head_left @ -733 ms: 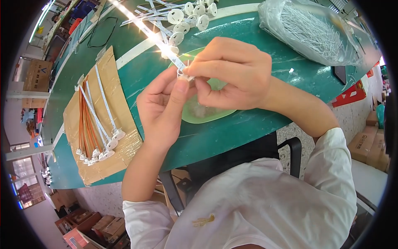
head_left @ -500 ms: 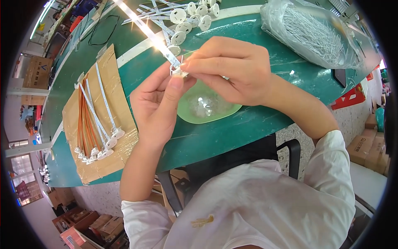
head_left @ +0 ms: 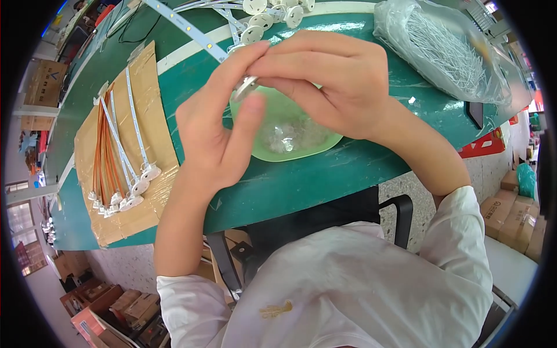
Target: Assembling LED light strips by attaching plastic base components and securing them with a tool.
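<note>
A white LED strip (head_left: 191, 30) with small yellow chips slants down from the upper left to my hands. Its lower end passes behind the fingers of my left hand (head_left: 212, 122), which are bent round it; the thumb stands a little off, blurred. A round silvery end cap (head_left: 246, 88) shows between my hands. The fingertips of my right hand (head_left: 336, 81) are closed beside the cap, partly hiding the joint. Below them on the table is a pale green bowl (head_left: 296, 152) with a clear, shiny heap of small pieces in it.
On the green table (head_left: 278, 191), a cardboard sheet (head_left: 165, 174) at the left carries more strips (head_left: 137, 116) and orange wires (head_left: 103, 156). Round-ended strips (head_left: 258, 22) lie at the back. A clear bag of white ties (head_left: 444, 55) and a dark phone-like slab (head_left: 474, 115) are at right.
The strip's lit chips have gone dark. The held end has turned, so its silvery cap faces up, and my left thumb has moved off it. The view has shifted slightly.
</note>
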The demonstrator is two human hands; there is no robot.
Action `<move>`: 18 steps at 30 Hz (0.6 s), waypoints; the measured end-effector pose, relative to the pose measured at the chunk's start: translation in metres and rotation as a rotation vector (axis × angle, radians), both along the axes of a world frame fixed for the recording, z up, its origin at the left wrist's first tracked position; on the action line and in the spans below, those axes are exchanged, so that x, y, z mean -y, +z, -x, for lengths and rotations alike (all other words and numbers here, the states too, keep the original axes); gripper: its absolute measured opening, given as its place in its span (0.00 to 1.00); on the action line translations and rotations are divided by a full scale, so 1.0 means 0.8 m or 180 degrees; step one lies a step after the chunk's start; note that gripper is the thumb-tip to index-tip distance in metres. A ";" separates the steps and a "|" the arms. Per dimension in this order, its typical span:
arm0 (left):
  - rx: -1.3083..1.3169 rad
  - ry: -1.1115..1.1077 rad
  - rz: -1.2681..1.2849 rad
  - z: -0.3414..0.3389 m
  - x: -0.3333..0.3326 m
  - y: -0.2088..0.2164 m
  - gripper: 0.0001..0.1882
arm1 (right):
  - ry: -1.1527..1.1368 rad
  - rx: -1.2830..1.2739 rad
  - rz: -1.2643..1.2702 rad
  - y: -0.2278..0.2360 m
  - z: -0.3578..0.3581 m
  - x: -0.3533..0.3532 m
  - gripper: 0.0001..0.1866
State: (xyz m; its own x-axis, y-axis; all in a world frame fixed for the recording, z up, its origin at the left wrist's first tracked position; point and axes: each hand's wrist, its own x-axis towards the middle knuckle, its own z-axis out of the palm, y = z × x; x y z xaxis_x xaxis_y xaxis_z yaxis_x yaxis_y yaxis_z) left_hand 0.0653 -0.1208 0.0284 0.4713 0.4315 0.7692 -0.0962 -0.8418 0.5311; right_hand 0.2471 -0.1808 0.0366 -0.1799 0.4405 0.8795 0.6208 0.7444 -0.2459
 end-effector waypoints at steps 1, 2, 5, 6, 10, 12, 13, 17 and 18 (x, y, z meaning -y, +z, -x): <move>-0.0512 0.0059 -0.0517 0.004 -0.004 0.004 0.16 | -0.0003 -0.0058 0.0214 0.001 0.001 -0.001 0.12; -0.0503 0.0070 -0.0511 0.005 -0.004 0.003 0.16 | -0.0016 -0.0116 0.0424 0.002 0.001 0.000 0.12; -0.0618 0.0599 0.0305 0.009 -0.008 -0.003 0.11 | -0.0478 -0.0871 0.1704 -0.004 0.001 0.000 0.13; -0.0403 0.0603 0.0579 0.009 -0.015 -0.005 0.11 | -0.0460 -0.0851 0.1703 -0.006 -0.003 -0.003 0.13; -0.0122 0.0577 0.0989 0.009 -0.026 -0.016 0.12 | -0.0410 0.0604 0.2203 -0.013 -0.010 -0.011 0.15; -0.0158 0.0551 0.1006 0.008 -0.027 -0.019 0.12 | -0.0362 0.0823 0.2429 -0.017 -0.004 -0.012 0.16; -0.0204 0.0508 0.1018 0.008 -0.027 -0.020 0.12 | -0.0374 0.0839 0.2335 -0.019 0.000 -0.013 0.17; -0.0282 0.0556 0.0995 0.010 -0.024 -0.016 0.12 | -0.0380 0.0986 0.2428 -0.024 0.009 -0.021 0.20; -0.0261 0.0546 0.0977 0.010 -0.025 -0.016 0.12 | -0.0373 0.0991 0.2435 -0.026 0.010 -0.023 0.20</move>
State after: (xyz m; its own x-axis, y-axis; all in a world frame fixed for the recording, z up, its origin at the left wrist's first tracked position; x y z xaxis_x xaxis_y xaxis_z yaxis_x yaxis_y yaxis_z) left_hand 0.0574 -0.1010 0.0157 0.4269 0.7146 0.5542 0.0861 -0.6422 0.7617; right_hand 0.2394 -0.1625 0.0157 -0.2812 0.9272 0.2476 0.8071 0.3681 -0.4616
